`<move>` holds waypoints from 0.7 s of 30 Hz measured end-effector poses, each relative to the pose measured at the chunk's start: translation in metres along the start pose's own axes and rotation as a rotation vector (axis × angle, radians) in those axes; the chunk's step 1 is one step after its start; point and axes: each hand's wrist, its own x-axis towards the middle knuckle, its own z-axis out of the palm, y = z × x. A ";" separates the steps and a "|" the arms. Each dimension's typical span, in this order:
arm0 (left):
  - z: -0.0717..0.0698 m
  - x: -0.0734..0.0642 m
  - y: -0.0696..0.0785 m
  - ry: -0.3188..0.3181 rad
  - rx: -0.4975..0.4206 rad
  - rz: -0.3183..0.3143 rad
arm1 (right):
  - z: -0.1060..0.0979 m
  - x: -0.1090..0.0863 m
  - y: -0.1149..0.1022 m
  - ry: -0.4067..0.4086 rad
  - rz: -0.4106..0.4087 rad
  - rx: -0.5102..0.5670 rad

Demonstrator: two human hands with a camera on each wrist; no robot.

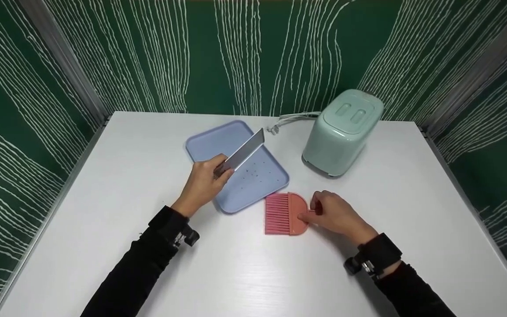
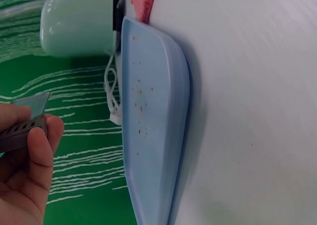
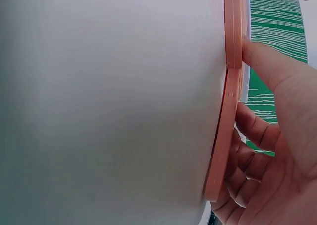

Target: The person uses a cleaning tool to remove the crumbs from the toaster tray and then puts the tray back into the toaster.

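In the head view my left hand [image 1: 203, 180] grips one end of a crumb tray [image 1: 247, 149], a long flat metallic piece, and holds it tilted over a blue serving tray [image 1: 209, 136]. The left wrist view shows the slotted grey end of the crumb tray [image 2: 22, 133] between thumb and fingers. Dark and brown crumbs [image 2: 139, 106] are scattered on the serving tray. My right hand [image 1: 335, 213] pinches the rounded orange end of a small dust brush [image 1: 297, 213] with pink bristles, flat on the table by the serving tray's near corner. The right wrist view shows the brush's orange edge [image 3: 225, 131] under the thumb.
A mint-green toaster [image 1: 343, 136] stands at the back right of the white table [image 1: 236, 273]. Its white cord and plug [image 1: 275, 128] lie behind the serving tray. Green walls with white streaks [image 1: 200, 57] enclose the back and sides.
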 end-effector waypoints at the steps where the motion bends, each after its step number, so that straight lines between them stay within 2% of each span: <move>1: 0.000 0.000 0.000 0.004 -0.002 -0.001 | 0.000 0.000 0.000 0.000 0.002 0.001; 7: 0.002 0.000 -0.003 0.013 -0.034 -0.020 | -0.001 -0.001 -0.002 -0.017 0.027 0.017; 15: 0.003 0.001 0.001 0.006 -0.241 -0.106 | -0.001 0.002 -0.005 0.019 0.041 0.047; 21: 0.008 0.004 0.005 0.034 -0.372 -0.202 | -0.002 0.007 -0.016 0.066 0.037 0.167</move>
